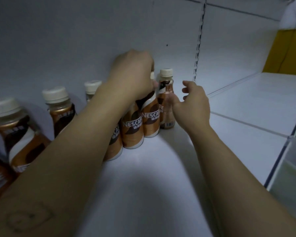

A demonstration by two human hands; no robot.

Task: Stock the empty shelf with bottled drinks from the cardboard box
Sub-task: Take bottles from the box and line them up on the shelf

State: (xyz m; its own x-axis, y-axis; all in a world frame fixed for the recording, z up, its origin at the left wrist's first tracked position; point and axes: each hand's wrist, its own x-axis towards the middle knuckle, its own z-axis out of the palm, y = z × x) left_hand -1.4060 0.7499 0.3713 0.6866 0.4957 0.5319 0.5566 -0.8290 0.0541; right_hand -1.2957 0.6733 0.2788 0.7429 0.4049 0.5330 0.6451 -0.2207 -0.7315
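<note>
Several brown and cream Nescafe coffee bottles with cream caps stand on the white shelf [161, 168]. My left hand [133, 77] reaches over from the left and grips the neck of one bottle [149, 117] in the middle group. Just right of it stands another bottle [166, 93] against the back wall. My right hand [193, 105] hovers beside that bottle with fingers loosely spread, holding nothing. More bottles [58, 108] line the back wall to the left. The cardboard box is out of view.
A white back panel with a slotted upright [197, 48] rises behind the bottles. To the right lie further white shelf sections [255, 103] with divider rails. A yellow panel [287, 52] shows at the far right.
</note>
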